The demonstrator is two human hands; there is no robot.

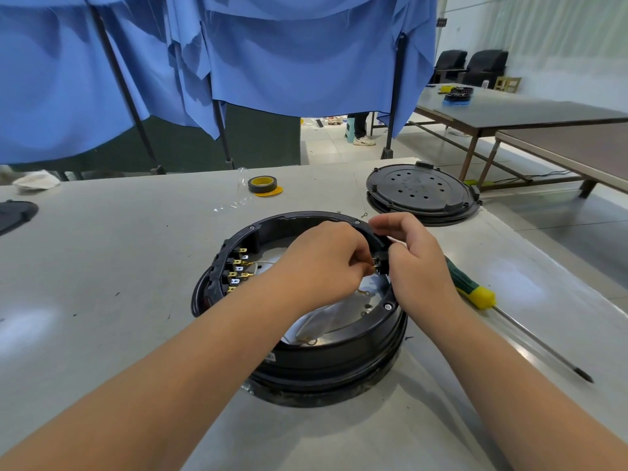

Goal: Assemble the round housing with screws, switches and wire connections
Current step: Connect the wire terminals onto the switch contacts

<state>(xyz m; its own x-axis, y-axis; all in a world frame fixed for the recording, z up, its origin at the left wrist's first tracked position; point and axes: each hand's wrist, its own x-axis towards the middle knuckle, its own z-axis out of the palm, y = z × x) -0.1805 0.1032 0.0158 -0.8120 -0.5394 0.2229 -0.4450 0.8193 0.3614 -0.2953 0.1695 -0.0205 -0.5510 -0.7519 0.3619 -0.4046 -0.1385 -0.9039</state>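
The round black housing lies open side up on the grey table. Inside its left wall sits a row of switches with brass terminals. My left hand reaches inside and pinches a brass wire terminal at the right inner wall. My right hand curls over the rim there, gripping a small black part mounted on the wall. Loose ring terminals lie on the metal floor of the housing.
A green and yellow screwdriver lies right of the housing, its shaft pointing toward the table's right edge. A round black cover sits at the back right. A roll of black tape lies behind the housing. Blue curtains hang beyond.
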